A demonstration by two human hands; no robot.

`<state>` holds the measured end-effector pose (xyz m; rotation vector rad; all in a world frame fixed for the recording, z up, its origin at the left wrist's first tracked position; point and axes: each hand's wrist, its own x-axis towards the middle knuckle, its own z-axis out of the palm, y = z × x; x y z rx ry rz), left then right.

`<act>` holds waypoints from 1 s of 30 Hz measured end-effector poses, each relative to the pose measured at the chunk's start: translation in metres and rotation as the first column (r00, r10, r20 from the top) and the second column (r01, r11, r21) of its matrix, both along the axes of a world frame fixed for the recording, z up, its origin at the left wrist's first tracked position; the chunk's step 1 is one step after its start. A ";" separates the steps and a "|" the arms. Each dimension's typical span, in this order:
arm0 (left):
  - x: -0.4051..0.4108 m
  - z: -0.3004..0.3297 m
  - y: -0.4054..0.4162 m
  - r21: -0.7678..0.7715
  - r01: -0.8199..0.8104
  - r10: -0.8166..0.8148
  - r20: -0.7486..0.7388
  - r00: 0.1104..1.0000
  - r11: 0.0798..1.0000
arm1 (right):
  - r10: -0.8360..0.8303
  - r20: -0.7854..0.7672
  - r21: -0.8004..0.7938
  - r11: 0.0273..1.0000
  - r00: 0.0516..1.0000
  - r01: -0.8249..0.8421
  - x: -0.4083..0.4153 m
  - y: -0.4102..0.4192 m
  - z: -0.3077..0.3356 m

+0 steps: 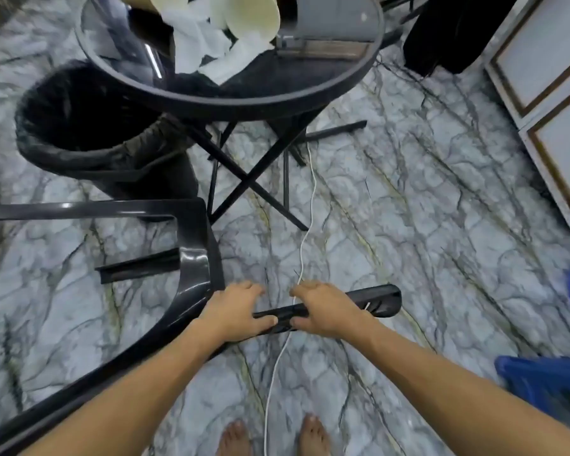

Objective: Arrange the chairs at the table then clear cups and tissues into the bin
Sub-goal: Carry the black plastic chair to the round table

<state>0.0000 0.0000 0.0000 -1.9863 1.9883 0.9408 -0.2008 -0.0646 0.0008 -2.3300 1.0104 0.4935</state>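
Observation:
A black plastic chair [191,268] lies tipped on the marble floor at the lower left. My left hand [234,311] and my right hand [326,311] both grip its top rail side by side. Ahead stands a round black glass table [310,90] on crossed legs. On it lie crumpled white tissues [208,47] and pale paper cups [254,14] on their sides. A bin [79,126] lined with a black bag stands left of the table, its mouth open.
A white cable [305,232] runs along the floor from under the table, between my hands, to my bare feet [270,439]. A blue plastic object [547,386] sits at the right edge. White panelled doors [540,77] and a dark object [448,34] are at the upper right.

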 end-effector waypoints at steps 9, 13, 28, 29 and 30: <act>-0.003 -0.113 -0.012 0.125 0.024 0.004 -0.219 0.976 0.992 | -0.002 0.016 0.046 0.999 1.000 0.001 0.001 -0.006 -0.109; -0.005 -0.127 -0.014 0.104 0.063 -0.031 -0.285 0.958 0.993 | -0.035 0.071 0.084 0.996 0.997 0.029 0.000 -0.013 -0.119; -0.046 -0.120 -0.030 0.177 0.049 0.013 -0.332 0.943 0.983 | -0.139 0.102 -0.029 0.989 0.985 0.142 -0.036 -0.017 -0.123; -0.052 -0.119 -0.029 0.166 0.037 0.024 -0.350 0.936 0.985 | -0.130 0.099 -0.047 0.990 0.987 0.135 -0.037 -0.016 -0.122; -0.055 -0.116 -0.028 0.155 0.019 0.040 -0.366 0.930 0.988 | -0.124 0.099 -0.065 0.989 0.987 0.131 -0.037 -0.015 -0.119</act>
